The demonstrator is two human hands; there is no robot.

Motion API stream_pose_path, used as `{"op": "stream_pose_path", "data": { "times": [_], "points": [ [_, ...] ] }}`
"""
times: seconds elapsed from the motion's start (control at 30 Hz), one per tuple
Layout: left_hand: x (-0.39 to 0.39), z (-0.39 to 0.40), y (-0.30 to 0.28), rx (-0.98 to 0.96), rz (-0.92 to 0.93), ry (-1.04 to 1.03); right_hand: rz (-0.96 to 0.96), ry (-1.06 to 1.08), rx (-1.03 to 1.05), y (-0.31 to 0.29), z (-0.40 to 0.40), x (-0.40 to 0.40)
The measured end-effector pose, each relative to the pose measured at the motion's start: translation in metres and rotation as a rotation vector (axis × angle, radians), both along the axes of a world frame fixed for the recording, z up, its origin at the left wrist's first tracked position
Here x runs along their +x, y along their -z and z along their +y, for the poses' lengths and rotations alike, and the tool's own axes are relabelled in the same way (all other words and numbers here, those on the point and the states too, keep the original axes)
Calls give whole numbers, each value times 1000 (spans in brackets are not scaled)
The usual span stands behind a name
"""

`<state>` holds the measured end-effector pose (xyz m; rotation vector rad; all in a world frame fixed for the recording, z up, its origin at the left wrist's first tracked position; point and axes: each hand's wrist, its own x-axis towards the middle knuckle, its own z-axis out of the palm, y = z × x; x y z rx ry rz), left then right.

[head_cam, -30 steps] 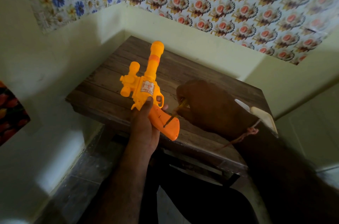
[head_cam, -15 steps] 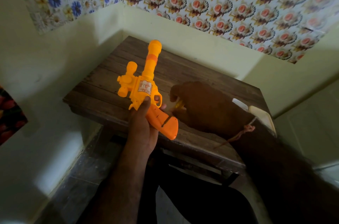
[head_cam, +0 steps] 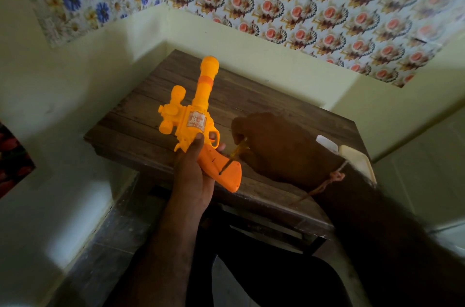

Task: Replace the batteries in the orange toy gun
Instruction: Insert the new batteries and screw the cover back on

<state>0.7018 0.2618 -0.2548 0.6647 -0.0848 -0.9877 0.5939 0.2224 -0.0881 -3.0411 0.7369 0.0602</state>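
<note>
The orange toy gun (head_cam: 198, 118) is held up above the near edge of a dark wooden table (head_cam: 251, 95), barrel pointing away from me. My left hand (head_cam: 193, 176) grips it at the handle, thumb along its left side. My right hand (head_cam: 276, 150) holds a small yellow-handled screwdriver (head_cam: 235, 155). Its dark tip touches the flat side of the gun's orange handle (head_cam: 221, 171). No batteries are in view.
The table stands in a corner between cream walls with floral wallpaper above. A white object (head_cam: 327, 144) and a cream flat item (head_cam: 359, 163) lie at the table's right edge behind my right wrist. A red thread (head_cam: 332, 179) circles that wrist. Grey floor lies at lower left.
The gun and both hands shifted slightly left. The screwdriver tip stays on the gun's handle while my right hand has turned a little.
</note>
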Motion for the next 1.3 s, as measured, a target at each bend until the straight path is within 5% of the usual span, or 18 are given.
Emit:
{"op": "stream_pose_path", "data": {
  "times": [1.3],
  "points": [
    [1, -2, 5, -47, 13, -4, -3, -43, 50, 0, 3, -2]
  ]
}}
